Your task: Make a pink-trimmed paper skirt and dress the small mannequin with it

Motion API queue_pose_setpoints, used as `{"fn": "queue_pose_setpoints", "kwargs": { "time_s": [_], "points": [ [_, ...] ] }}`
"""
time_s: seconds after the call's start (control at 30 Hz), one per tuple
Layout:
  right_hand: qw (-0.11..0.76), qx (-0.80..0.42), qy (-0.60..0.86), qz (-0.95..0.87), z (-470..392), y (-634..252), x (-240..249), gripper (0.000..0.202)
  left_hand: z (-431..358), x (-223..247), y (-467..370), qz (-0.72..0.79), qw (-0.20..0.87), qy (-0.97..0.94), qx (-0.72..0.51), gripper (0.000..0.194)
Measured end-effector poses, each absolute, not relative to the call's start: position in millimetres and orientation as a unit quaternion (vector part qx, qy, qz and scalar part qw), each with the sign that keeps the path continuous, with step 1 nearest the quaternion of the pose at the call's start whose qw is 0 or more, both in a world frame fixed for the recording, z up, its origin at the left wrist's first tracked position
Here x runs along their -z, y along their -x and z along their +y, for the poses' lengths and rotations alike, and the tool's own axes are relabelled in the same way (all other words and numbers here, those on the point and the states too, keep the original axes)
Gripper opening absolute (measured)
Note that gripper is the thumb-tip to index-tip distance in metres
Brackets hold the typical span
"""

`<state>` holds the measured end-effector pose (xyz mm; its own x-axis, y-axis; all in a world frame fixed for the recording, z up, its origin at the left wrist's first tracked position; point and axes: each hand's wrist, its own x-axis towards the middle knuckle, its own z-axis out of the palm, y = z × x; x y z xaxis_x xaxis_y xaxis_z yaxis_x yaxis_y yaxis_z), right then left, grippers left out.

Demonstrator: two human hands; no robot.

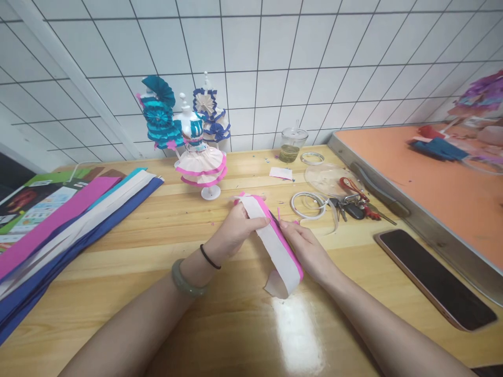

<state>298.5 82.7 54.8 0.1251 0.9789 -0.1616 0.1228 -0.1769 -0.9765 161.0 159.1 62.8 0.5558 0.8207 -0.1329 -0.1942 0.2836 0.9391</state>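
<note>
A long white crepe paper strip with a pink edge [277, 243] hangs at a slant above the table, its lower end curled under. My left hand [239, 225] pinches the upper end, with the thumb flat on the white face. At the pink edge, my right hand [301, 241] is closed around what look like dark-bladed scissors [274, 219]; their handles are hidden in the fingers. A thin pink sliver [279, 213] sticks up beside the blades. Beyond my left hand stands a small white dress form [188, 118] in a white, pink and teal paper dress.
Teal [159, 118] and blue-and-white paper dresses [214, 118] stand behind. Folded crepe paper [90, 220] lies left. Tape rolls [308, 205], keys [356, 210], a lidded cup [293, 144] and a phone [434, 277] lie right, beside a raised orange board [428, 183].
</note>
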Motion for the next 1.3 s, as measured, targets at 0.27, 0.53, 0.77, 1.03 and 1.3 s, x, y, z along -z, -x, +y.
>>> {"fn": "queue_pose_setpoints", "kwargs": {
  "time_s": [0.27,0.53,0.77,1.03,1.3],
  "points": [
    [0.452,-0.487,0.594,-0.454,81,-298,-58,0.042,159,-60,-160,0.314,0.734,-0.492,-0.346,0.044],
    [0.454,-0.492,0.601,-0.437,83,-297,-51,0.047,159,-58,-162,0.328,0.742,-0.466,-0.352,0.054],
    [0.453,-0.479,0.615,-0.433,82,-296,-50,0.047,159,-55,-160,0.306,0.752,-0.473,-0.343,0.053],
    [0.456,-0.486,0.608,-0.431,81,-295,-49,0.047,159,-55,-161,0.317,0.757,-0.460,-0.339,0.058],
    [0.456,-0.473,0.616,-0.434,82,-296,-48,0.049,159,-51,-159,0.312,0.754,-0.468,-0.340,0.063]
  ]
}}
